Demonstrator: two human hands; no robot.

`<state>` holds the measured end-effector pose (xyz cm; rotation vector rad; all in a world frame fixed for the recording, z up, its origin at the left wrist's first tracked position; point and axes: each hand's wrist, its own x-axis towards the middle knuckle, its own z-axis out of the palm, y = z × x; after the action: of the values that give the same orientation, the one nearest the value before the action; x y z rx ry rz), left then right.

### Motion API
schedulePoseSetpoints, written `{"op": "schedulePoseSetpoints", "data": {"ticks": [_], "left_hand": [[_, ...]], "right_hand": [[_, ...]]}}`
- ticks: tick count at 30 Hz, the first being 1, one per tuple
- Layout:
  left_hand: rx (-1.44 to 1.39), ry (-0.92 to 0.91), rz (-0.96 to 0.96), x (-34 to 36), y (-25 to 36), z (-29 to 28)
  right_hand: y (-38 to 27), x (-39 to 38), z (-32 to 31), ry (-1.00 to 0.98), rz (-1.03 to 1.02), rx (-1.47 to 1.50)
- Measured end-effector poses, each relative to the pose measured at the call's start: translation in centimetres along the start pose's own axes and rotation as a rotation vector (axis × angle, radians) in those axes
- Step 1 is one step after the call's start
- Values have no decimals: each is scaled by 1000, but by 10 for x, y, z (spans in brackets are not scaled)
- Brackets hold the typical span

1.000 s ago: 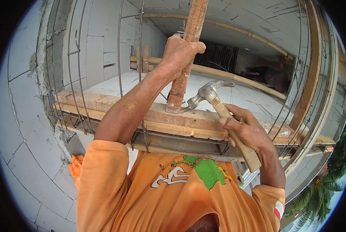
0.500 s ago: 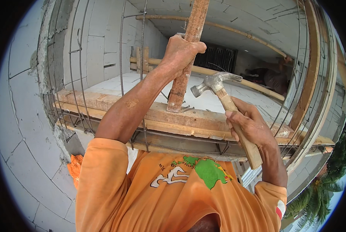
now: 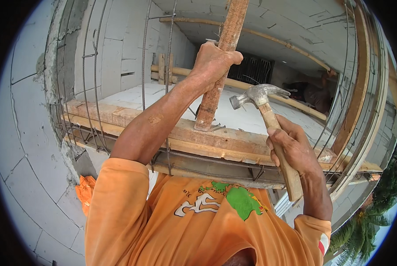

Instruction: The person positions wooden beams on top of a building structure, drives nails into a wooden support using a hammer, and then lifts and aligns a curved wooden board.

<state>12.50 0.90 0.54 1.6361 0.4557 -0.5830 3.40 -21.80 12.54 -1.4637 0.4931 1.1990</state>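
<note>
My left hand (image 3: pixel 217 65) is wrapped round a rough, reddish wooden batten (image 3: pixel 211 106). The batten's lower end rests on a horizontal timber beam (image 3: pixel 180 133) that runs across in front of me. Several loose nails (image 3: pixel 217 127) lie on the beam just right of that end. In my right hand (image 3: pixel 294 144) is a claw hammer (image 3: pixel 262 95), gripped by its wooden handle. Its metal head is raised above the beam, right of the batten and apart from it, with the face pointing left and the claw right.
Vertical steel rebars (image 3: pixel 168 88) rise at left and right of the beam. Grey block walls (image 3: pixel 34 133) stand at the left. Bamboo poles (image 3: pixel 291 103) cross behind, near another person (image 3: pixel 316 95) in shadow at the right. An orange plastic sheet (image 3: pixel 85 193) lies at lower left.
The hammer and my right hand have shifted slightly right and down in the picture. The whole view has moved a little too; both grips are unchanged.
</note>
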Motion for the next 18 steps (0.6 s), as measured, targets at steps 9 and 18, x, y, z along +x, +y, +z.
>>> {"op": "schedulePoseSetpoints", "data": {"ticks": [9,18], "left_hand": [[14,-19,-14,-2,5,6],[8,33,8,1,-1,-1]], "right_hand": [[7,7,-24,684,-184,41],[-14,-8,-26,507,-154,-65]]}}
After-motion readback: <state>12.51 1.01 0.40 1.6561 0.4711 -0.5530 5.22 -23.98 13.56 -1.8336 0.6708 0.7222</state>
